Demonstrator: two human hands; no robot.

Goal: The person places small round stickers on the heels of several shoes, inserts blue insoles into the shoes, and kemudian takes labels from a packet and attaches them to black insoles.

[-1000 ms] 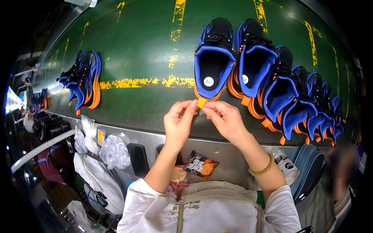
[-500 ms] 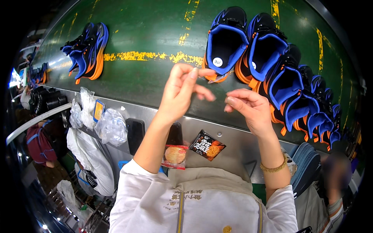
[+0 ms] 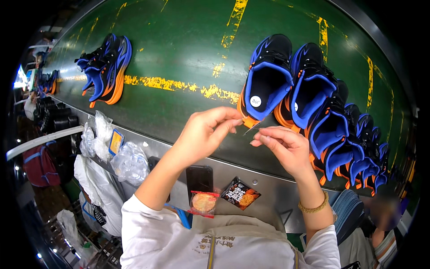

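Note:
Nearest to me on the green surface stands a black and blue sneaker [image 3: 268,78] with orange trim, its heel toward me and a white round sticker on the insole. The fingertips of my left hand [image 3: 204,134] are pinched at the left edge of its orange heel tab [image 3: 250,121]. Just right of the heel, my right hand [image 3: 286,147] is closed, thumb against fingers; what it holds, if anything, is too small to make out. A thin, shiny sliver [image 3: 254,129] shows between the two hands. A matching sneaker [image 3: 312,87] stands close on the right.
More sneakers [image 3: 330,134] run in a row down the right; another pair [image 3: 105,69] stands at the left. Along the metal edge lie clear plastic bags [image 3: 130,162], a phone [image 3: 199,178], a wrapped round biscuit [image 3: 204,202] and a black snack packet [image 3: 240,193]. Blue-grey insoles [image 3: 347,210] are stacked lower right.
My left hand has gone from loosely spread fingers to a pinch by the heel tab. My right hand has come closer to the heel. The whole view has shifted, with the shoes lower in it.

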